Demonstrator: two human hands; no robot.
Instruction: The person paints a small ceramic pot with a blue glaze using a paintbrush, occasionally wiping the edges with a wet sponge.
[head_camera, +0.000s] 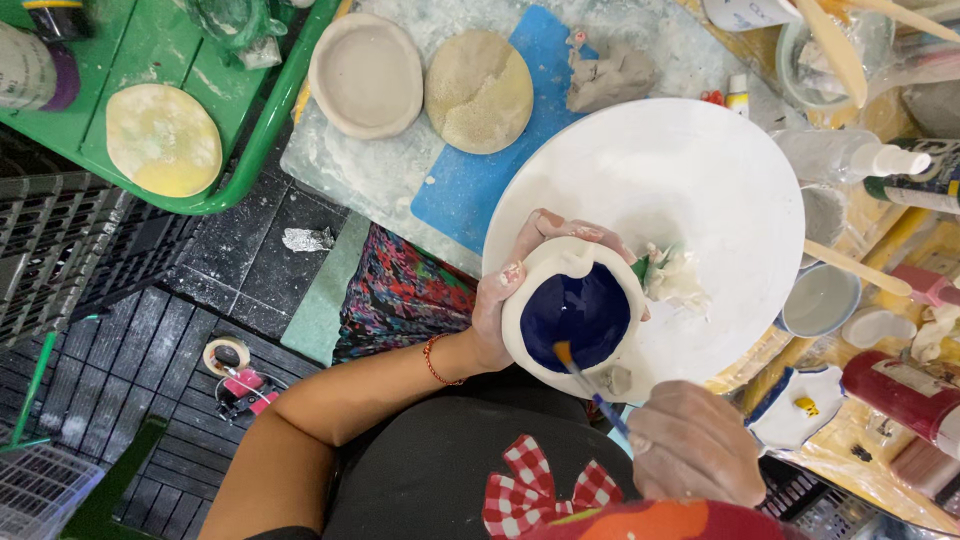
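While the left hand (500, 305) cups the small white bowl (572, 315) above the large white plate's (690, 170) near edge, fingers wrapped around its rim, the blue interior faces up. The right hand (695, 445), fingers closed on a thin brush (590, 385), sets the bristles inside, likely steadied for glazing.

The floor (150, 350) is dark grey slatted planking, scuffed and dusty. A black plastic crate (55, 250) stands at the left beside a green tray (270, 110). The tabletop (350, 170) is covered in clay-smeared plastic sheeting with a blue mat (470, 190) on it. Light is even and bright.
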